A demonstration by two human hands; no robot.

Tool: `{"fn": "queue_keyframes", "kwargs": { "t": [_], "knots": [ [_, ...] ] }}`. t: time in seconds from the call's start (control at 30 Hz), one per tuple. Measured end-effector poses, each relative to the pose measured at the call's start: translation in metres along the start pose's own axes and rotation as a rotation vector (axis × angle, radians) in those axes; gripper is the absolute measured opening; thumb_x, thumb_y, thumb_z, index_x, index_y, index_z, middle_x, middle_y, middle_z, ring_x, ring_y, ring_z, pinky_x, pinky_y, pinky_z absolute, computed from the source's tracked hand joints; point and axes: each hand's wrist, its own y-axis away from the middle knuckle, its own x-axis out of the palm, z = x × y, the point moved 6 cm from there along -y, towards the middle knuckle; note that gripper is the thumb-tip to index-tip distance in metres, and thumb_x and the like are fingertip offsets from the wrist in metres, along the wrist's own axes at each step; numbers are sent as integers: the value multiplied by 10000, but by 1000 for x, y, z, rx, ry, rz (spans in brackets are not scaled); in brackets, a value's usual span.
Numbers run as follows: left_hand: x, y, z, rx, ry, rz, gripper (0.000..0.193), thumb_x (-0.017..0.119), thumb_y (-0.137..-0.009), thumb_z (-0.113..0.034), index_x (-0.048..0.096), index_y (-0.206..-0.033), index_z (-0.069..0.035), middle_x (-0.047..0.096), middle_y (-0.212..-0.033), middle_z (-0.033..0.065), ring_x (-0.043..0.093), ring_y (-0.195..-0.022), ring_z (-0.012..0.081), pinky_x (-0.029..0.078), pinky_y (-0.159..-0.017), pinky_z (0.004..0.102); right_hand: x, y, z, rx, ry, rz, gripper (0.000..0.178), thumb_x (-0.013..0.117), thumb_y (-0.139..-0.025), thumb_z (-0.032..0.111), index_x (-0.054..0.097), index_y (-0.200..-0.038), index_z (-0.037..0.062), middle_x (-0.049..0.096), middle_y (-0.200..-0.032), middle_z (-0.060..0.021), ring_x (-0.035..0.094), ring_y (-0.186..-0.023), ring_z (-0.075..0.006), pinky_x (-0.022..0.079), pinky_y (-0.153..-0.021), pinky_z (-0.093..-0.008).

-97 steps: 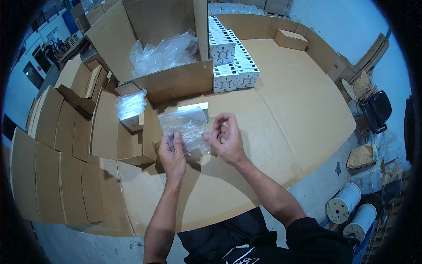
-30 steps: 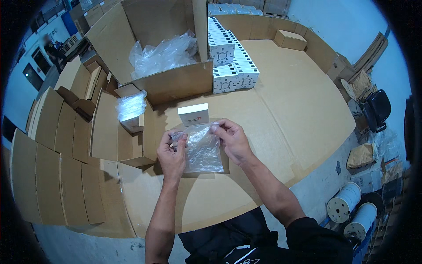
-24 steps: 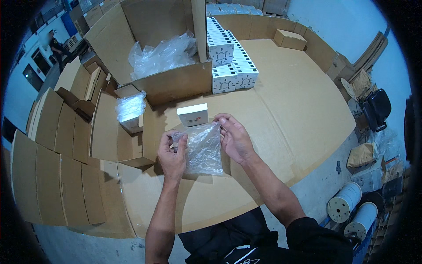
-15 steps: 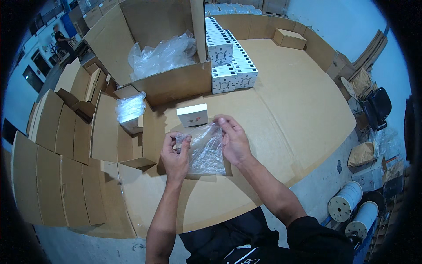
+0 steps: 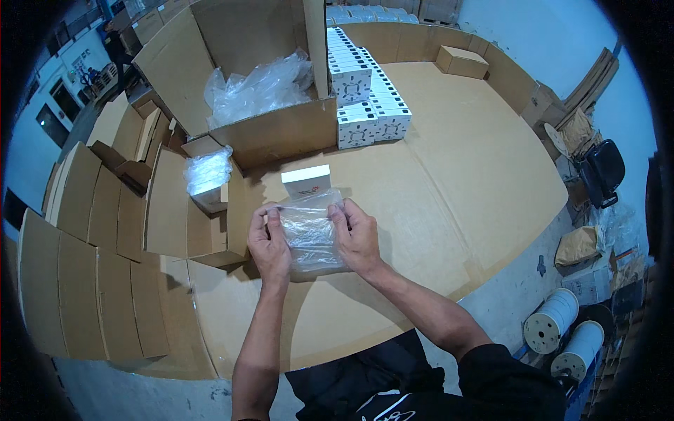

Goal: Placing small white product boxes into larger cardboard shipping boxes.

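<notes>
Both of my hands hold a clear plastic bag (image 5: 310, 242), stretched flat between them above the cardboard-covered table. My left hand (image 5: 269, 242) pinches its left upper edge between thumb and fingers. On the opposite edge, my right hand (image 5: 357, 235) grips it in the same way. Just beyond the bag stands a small white box (image 5: 307, 181), its lower front partly covered by the film. Left of my left hand is an open cardboard carton (image 5: 239, 217) with a bubble-wrapped white box (image 5: 209, 184) inside.
A large open carton (image 5: 284, 133) holding crumpled clear plastic bags (image 5: 260, 91) stands at the back. Right of it are stacked white boxes (image 5: 375, 116). Folded cartons (image 5: 84, 288) line the left side. A small brown box (image 5: 462, 62) sits at the table's far right.
My right hand has moved down and left, and my left hand slightly left. The bag is now held level between them and overlaps the small white box. A person in the background has shifted.
</notes>
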Motion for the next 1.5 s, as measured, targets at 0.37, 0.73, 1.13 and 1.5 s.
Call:
{"fn": "queue_keyframes", "kwargs": {
  "t": [0.37, 0.73, 1.13, 1.5],
  "knots": [
    [-3, 0, -3, 25, 15, -6, 220, 561, -1062, -222, 652, -1093, -23, 641, -992, 20, 557, -890, 84, 463, -805, 247, 0, -8, -15, 96, -280, 92, 259, 579, -1047, 244, 667, -971, 13, 621, -771, 20, 534, -695, -56, 442, -612, -258],
    [-2, 2, -3, 166, -119, -109, 226, 518, -1080, -229, 612, -1029, -30, 584, -926, -2, 491, -788, 64, 440, -735, 231, 11, 3, -21, 167, -195, 60, 265, 580, -1035, 232, 630, -963, -18, 622, -724, -40, 550, -674, -95, 454, -607, -298],
    [13, 11, 7, -187, 185, 207, 289, 721, -945, -122, 543, -1149, -21, 676, -1016, 67, 650, -845, 88, 516, -701, 207, 4, 1, -17, 61, -240, -30, 226, 593, -1032, 200, 639, -954, -7, 624, -737, -28, 557, -692, -72, 474, -632, -283],
    [19, 13, -6, -44, 97, 299, 452, 861, -795, -51, 570, -1139, -4, 705, -993, 92, 689, -886, 124, 577, -734, 248, -48, -44, 35, -146, -105, -93, 84, 683, -938, 64, 677, -996, 4, 676, -960, -61, 625, -881, -140, 504, -780, -277]
  ]
}}
